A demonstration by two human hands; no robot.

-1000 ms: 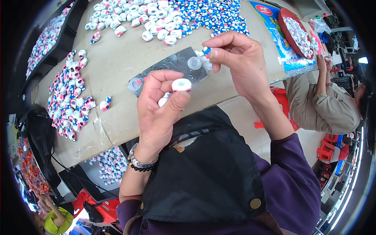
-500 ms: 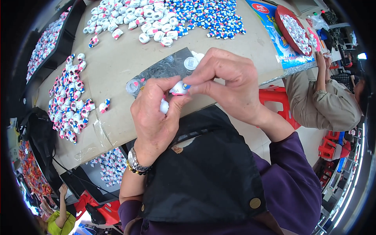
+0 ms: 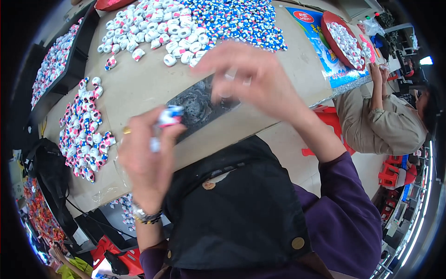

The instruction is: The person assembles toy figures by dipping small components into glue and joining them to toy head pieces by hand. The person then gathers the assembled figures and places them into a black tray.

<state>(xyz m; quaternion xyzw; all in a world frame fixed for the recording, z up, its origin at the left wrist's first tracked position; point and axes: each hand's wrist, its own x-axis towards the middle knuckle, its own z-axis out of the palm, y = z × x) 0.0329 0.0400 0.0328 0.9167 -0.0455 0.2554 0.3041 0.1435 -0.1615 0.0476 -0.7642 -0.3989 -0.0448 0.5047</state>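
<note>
My left hand (image 3: pixel 151 160), blurred, is closed on a small white, blue and pink toy figure (image 3: pixel 171 116) at its fingertips. A second whitish piece (image 3: pixel 154 144) shows lower down among the same fingers. To its right lies a dark grey mat (image 3: pixel 194 109). Over the mat's far end my right hand (image 3: pixel 260 79) is smeared by motion, its fingers apart and no piece visible in them. Just beyond that hand are a heap of hollow white toy heads (image 3: pixel 179 35) and a heap of small blue toy bodies (image 3: pixel 239 23).
Assembled toy figures (image 3: pixel 86 135) cluster on the table's left side. A black tray (image 3: pixel 60 60) of more pieces stands at far left. A red bowl (image 3: pixel 334 28) of white pieces sits on a blue printed sheet (image 3: pixel 304 28) at right. A person (image 3: pixel 392 125) works beyond it.
My hands have come apart. The left moved left and toward me with the toy figure; the right let go and moved up toward the heaps. The view shifted slightly.
</note>
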